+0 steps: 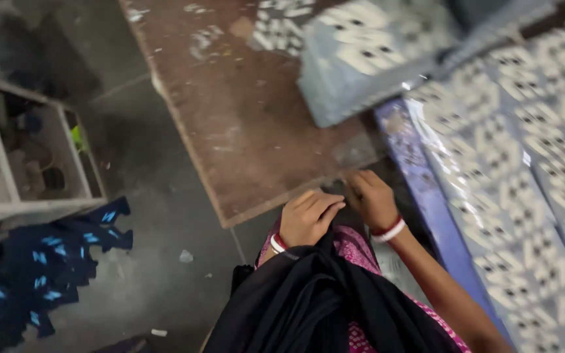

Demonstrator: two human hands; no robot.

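Resting at the near edge of the brown wooden surface [243, 117], the left hand [307, 217] lies palm down with fingers curled loosely, its grip closed on nothing that can be made out. The right hand [373, 199] sits just beside it, fingertips bent against the surface edge; whether its grip holds anything cannot be told, as the view is blurred. Both wrists carry red and white bangles. A black cloth [308, 301] drapes over the person's lap, touching the left wrist, with pink patterned fabric [354, 248] beneath. Stacks of grey patterned packets [524, 170] lie to the right. A dark blue printed cloth [40, 261] lies on the floor, well apart.
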